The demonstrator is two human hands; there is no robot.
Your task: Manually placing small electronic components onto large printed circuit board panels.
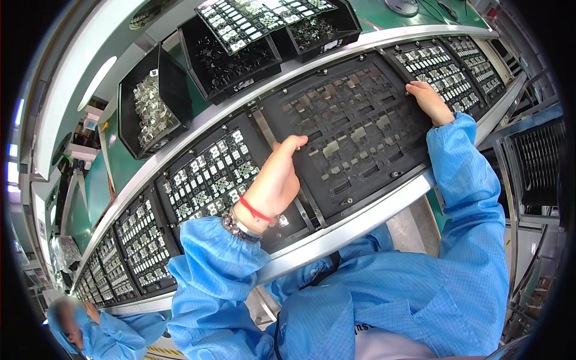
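A black fixture tray (414, 150) with many shallow recesses lies tilted on the conveyor in front of me. My left hand (279, 180) grips its left edge, thumb on the top face and the other fingers hidden from view. At its right edge, my right hand (431, 102) holds on in the same way, thumb on top. No bright metal parts sit in the recesses of this tray. Close to the left hand is another tray (210, 174) filled with circuit board pieces and small silvery parts. A similarly filled tray (438, 69) lies just beyond the right hand.
Beyond the conveyor's metal rail (336, 231) stand black bins: one bin (174, 78) of shiny metal pieces, another bin (207, 84) of dark parts, and a third bin (348, 30). A panel of boards (258, 18) rests across two bins. A co-worker (102, 330) is at lower left.
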